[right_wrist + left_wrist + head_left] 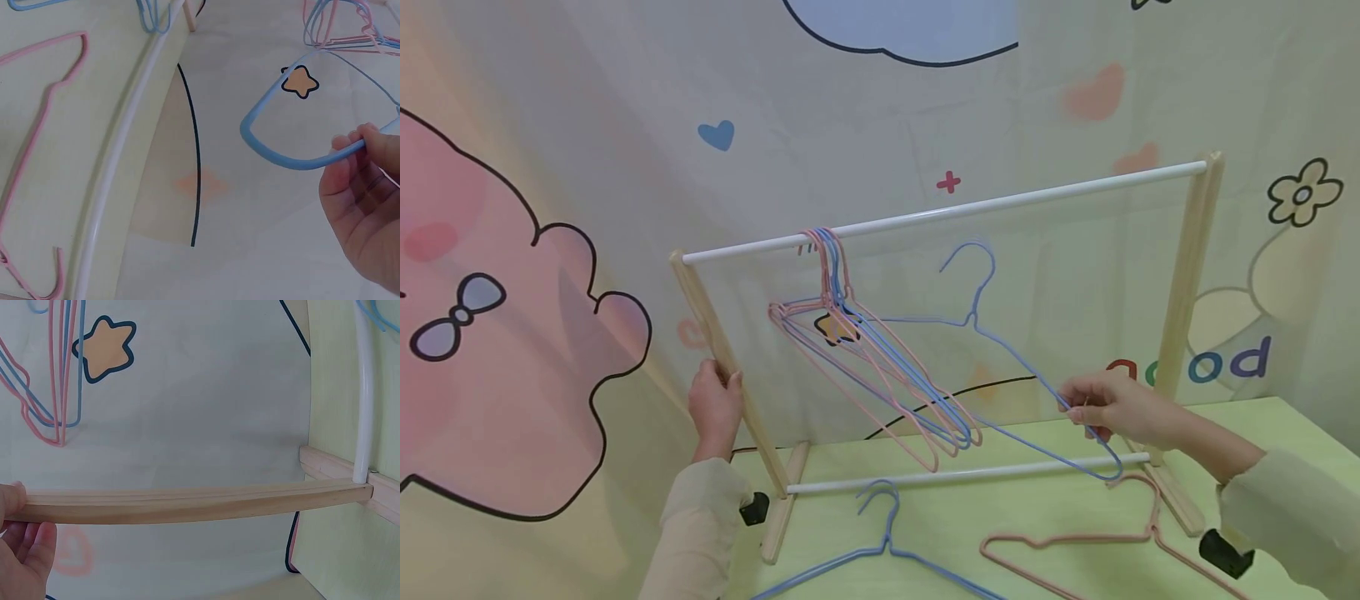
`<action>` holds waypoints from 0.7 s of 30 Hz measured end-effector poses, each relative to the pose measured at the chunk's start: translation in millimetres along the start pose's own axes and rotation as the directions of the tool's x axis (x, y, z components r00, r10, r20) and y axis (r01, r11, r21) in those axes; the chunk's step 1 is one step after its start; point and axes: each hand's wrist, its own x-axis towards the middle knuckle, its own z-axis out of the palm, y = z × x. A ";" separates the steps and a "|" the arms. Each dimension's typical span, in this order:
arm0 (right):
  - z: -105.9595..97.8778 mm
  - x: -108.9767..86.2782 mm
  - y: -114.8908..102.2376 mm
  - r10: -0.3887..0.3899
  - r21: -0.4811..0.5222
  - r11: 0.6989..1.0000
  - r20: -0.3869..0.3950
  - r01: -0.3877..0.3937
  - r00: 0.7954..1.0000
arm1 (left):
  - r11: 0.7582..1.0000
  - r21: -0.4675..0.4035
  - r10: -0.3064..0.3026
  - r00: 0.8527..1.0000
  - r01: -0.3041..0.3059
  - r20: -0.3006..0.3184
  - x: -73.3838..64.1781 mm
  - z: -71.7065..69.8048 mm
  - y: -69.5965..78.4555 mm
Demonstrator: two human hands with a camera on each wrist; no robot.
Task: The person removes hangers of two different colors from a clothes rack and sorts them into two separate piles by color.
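Note:
A small wooden garment rack with a white top rail (1015,202) stands on the table. My left hand (715,410) grips its left wooden post (187,503) partway up. Between the thumb and fingers of my right hand (1120,408) is a blue clothes hanger (1019,360), pinched near its right corner. That hanger's hook points up, below the rail and apart from it. Several pink and blue hangers (831,267) hang bunched on the rail's left part. In the right wrist view the held hanger (275,159) overlaps the bunch at its far end.
On the pale green table lie blue hangers (889,533) at the front and a pink hanger (1075,540) at the right. A white lower bar (970,475) joins the rack's feet. Black blocks (1225,552) sit near the feet. A printed curtain (895,125) hangs behind.

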 end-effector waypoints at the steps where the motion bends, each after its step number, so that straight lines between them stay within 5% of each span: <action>1: 1.3 -0.9 3.2 -0.004 0.001 1.000 0.006 0.004 1.000 | 1.000 0.002 -0.002 1.000 0.002 0.002 0.2 0.0 0.0; 9: 22.0 -3.3 23.7 0.024 0.045 0.999 0.081 -0.028 0.996 | 1.000 -0.004 0.000 1.000 0.000 -0.005 1.8 0.6 -0.4; 21: 59.5 -3.4 48.5 -0.001 0.302 0.950 0.260 -0.080 0.966 | 1.000 -0.005 -0.004 1.000 0.004 -0.011 1.2 1.1 -1.0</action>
